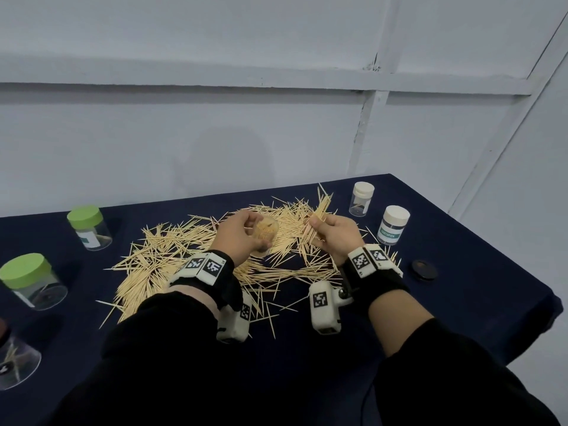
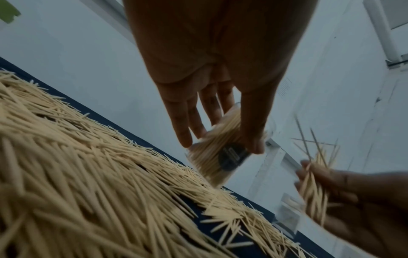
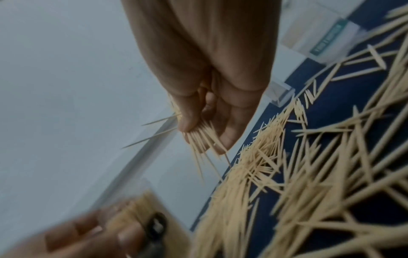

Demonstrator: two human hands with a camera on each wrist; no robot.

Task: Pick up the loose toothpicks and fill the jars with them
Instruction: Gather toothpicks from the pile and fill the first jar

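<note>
Loose toothpicks [image 1: 172, 259] lie scattered in a wide heap on the dark blue table [image 1: 461, 272]. My left hand [image 1: 242, 233] grips a clear open jar [image 1: 266, 233] packed with toothpicks, lifted and tilted over the heap. The left wrist view shows that jar [image 2: 217, 153] between thumb and fingers. My right hand [image 1: 330, 233] pinches a bundle of toothpicks [image 1: 318, 219] just right of the jar. In the right wrist view the bundle [image 3: 199, 141] fans out below the thumb.
Two green-lidded jars [image 1: 89, 227] [image 1: 30, 279] and a third clear jar [image 1: 15, 361] stand along the left. Two white-lidded jars [image 1: 362, 198] [image 1: 393, 224] stand at the right. A black lid [image 1: 425, 269] lies near the right edge. A grey wall stands behind the table.
</note>
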